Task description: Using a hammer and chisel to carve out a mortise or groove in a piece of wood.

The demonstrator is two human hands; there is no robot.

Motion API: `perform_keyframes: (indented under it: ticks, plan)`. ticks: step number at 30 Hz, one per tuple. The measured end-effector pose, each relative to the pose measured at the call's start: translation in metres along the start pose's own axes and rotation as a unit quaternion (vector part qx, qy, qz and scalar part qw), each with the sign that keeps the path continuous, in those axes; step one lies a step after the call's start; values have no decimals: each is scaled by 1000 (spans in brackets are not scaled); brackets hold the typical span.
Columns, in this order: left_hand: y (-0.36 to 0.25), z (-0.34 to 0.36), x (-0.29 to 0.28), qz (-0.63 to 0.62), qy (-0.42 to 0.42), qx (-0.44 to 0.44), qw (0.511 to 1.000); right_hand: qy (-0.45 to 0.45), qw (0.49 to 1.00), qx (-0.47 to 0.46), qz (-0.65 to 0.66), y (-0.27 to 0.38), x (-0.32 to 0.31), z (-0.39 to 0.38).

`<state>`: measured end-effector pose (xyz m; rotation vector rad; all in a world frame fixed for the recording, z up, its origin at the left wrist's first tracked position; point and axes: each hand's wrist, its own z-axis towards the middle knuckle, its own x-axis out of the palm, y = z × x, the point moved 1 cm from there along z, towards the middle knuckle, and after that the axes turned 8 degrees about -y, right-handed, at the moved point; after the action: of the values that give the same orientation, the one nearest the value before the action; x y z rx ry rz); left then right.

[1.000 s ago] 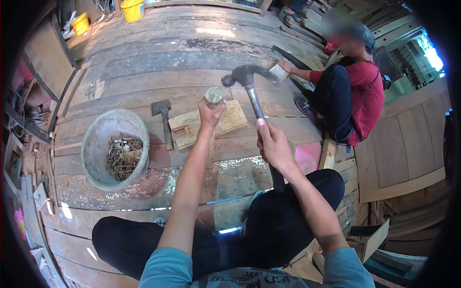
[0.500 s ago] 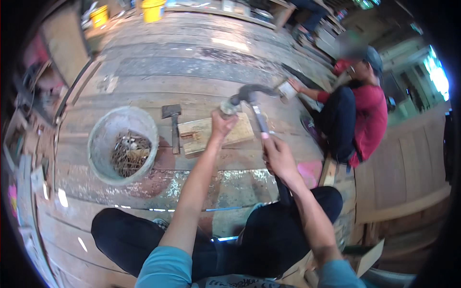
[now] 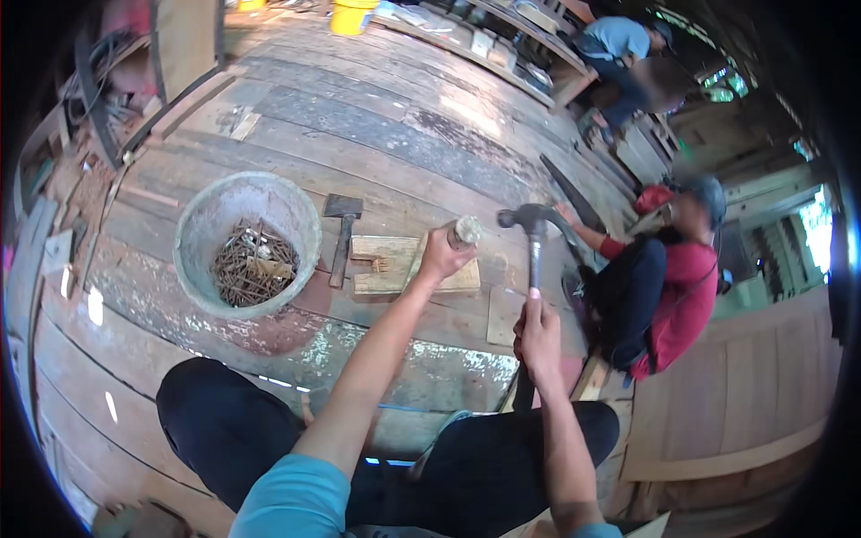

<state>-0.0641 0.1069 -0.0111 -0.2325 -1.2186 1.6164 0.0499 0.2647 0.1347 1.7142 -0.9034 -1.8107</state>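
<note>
Notably, whatever marking the yellow bucket (image 3: 353, 16) at the far side bears is too small to read. Weathered planks make up the floor (image 3: 386, 152), streaked with pale, flaked paint and a bright light patch. On it lies a wooden block (image 3: 381, 284), its notch strewn with chips; over the block, the person's left hand (image 3: 447, 256) has its fingers wrapped round a pale-topped cylinder (image 3: 466, 231), whose lower end is hidden. The right hand (image 3: 538, 336) grips a claw hammer (image 3: 535, 260), thumb along the handle, its head raised just beside the cylinder's top. A square-headed mallet (image 3: 343, 238) lies left of the block, then a grey tub (image 3: 208, 211) of rusty nails (image 3: 244, 278). One co-worker in red (image 3: 686, 314) sits at right; another in light blue (image 3: 619, 38) bends near a far bench (image 3: 475, 52).
</note>
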Motion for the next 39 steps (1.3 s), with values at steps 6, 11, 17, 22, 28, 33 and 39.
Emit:
perform_keyframes:
  ticks: [6,11,17,22,28,33,39]
  plan:
    - [-5,-1,-4,27,36,-2,999,-17,992,-105,70,10,-2,-7]
    - [-4,-4,-11,2,15,-3,1000,59,998,-9,31,7,24,-9]
    - [-2,7,6,57,42,4,997,-104,926,-147,331,73,-22,-17]
    - [4,-5,-2,7,54,-19,998,21,998,-55,-33,0,19,1]
    - [11,-3,0,18,36,-23,999,14,991,27,132,30,-1,-9]
    - [-7,4,9,69,62,-10,996,-75,953,-129,264,51,-25,-10]
    - [9,2,0,5,67,-54,996,26,998,-30,-39,5,12,-5]
